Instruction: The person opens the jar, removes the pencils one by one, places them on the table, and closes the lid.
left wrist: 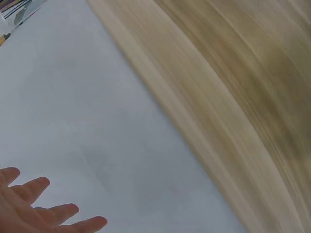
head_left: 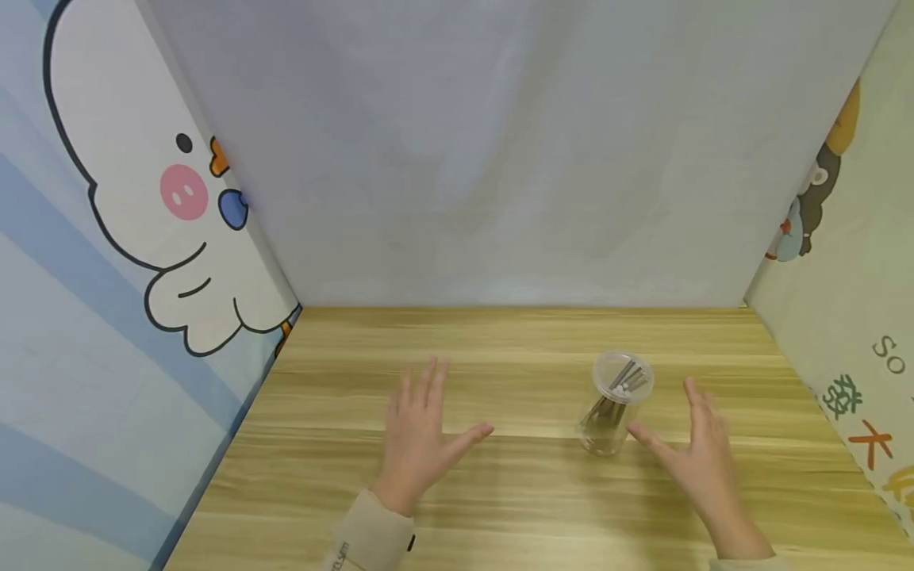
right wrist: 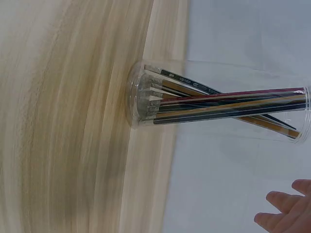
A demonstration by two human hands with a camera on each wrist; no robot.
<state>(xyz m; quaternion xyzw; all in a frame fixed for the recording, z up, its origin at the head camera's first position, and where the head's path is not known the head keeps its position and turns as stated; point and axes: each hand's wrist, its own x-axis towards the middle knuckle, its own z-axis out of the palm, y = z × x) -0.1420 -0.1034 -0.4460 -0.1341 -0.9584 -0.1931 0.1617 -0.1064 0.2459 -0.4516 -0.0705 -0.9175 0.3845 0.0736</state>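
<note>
- My right hand (head_left: 698, 456) is spread out, with nothing in it. My thumb is just beside the clear jar (head_left: 601, 442), so a quick sideways bump could knock it over. I can't tell if my thumb touches it.
- The jar is tall and thin and stands upright, so I think a push near the top would tip it most easily.
- If I grabbed only the lid (head_left: 605, 367), it might pop off and the jar could drop, because I can't tell how tight it is.
- The sides look smooth, so a loose grip might slip. If it fell, the pencils (right wrist: 218, 99) could rattle or break.
- My left hand (head_left: 417, 444) is spread too, and holds nothing. It is well apart from the jar, so it could be too late to catch it.
- The jar is on the wood table (head_left: 514, 492), between my hands but much closer to my right one.
- It is round and see-through, with the clear lid on top.
- The pencils are dark, red and yellowish-brown. Some lean across the others, with shiny ends down at the bottom. I can't count them all.
</note>
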